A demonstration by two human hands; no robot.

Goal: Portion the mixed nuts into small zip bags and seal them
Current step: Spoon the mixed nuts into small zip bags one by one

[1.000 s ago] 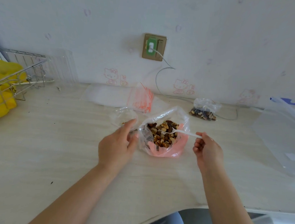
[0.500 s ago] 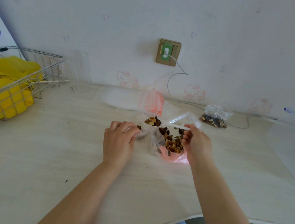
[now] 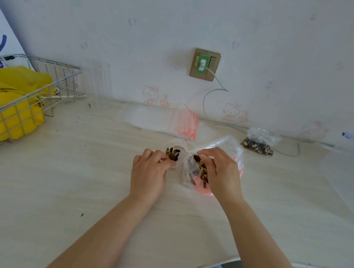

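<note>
A clear bulk bag of mixed nuts (image 3: 192, 175) with a pink base sits at the table's middle. My right hand (image 3: 221, 172) pinches the handle of a white plastic spoon (image 3: 186, 152) whose bowl is tipped into a small clear zip bag (image 3: 174, 152). Dark and tan nuts lie inside that small bag. My left hand (image 3: 149, 171) pinches the small bag's near edge and holds its mouth open. A filled small bag of nuts (image 3: 258, 143) lies at the back right by the wall.
A stack of empty zip bags with red strips (image 3: 162, 119) lies behind the hands. A wire basket (image 3: 31, 95) holding yellow cloth stands at the left. A charger cable (image 3: 213, 107) runs down from the wall socket. Clear plastic sheeting (image 3: 345, 169) lies at the right.
My right hand lifted the spoon out of the bulk bag, carried a load of nuts left and tipped it into the small bag. My left hand stayed on the small bag.
</note>
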